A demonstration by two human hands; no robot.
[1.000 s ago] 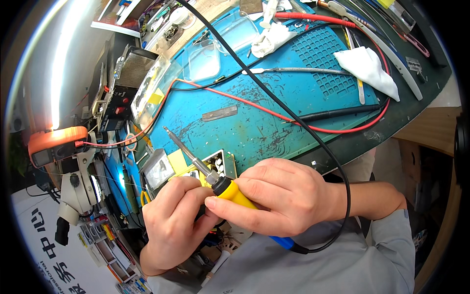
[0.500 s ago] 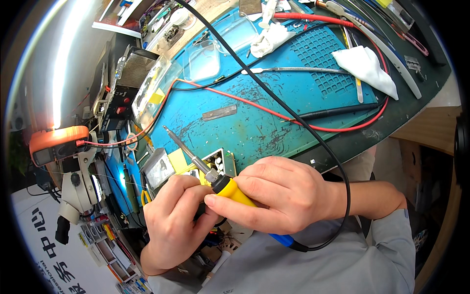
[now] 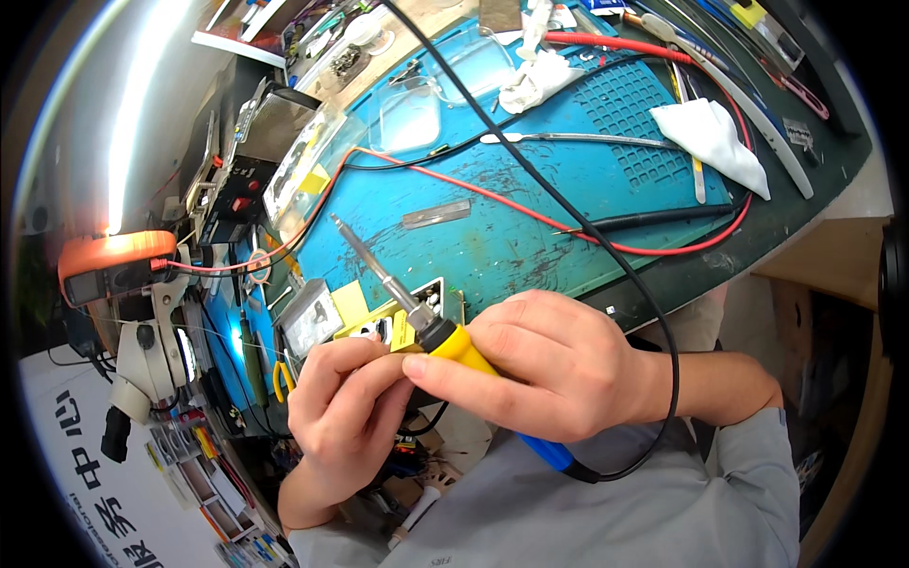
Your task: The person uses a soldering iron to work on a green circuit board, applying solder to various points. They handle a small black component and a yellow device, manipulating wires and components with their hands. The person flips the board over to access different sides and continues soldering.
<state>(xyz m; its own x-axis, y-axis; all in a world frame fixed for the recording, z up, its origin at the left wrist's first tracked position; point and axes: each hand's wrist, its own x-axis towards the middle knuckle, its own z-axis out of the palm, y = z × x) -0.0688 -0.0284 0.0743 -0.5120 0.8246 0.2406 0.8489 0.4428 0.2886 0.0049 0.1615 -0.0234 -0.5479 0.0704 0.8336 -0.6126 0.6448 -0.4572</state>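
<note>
Soldering iron (image 3: 462,348) within right grip (image 3: 559,369), tip (image 3: 337,221) beyond

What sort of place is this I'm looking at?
Most likely an electronics repair bench. The right hand holds what looks like a soldering iron, a scuffed blue work mat covers much of the bench, and an orange-cased meter stands at the left.

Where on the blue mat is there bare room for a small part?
The widest bare, though specked, patch of mat lies between the metal strip, the red wire and the right hand. A smaller one lies between the silver spatula and the black probe. It is crowded around the clear lids and the yellow paper near the left hand.
</note>
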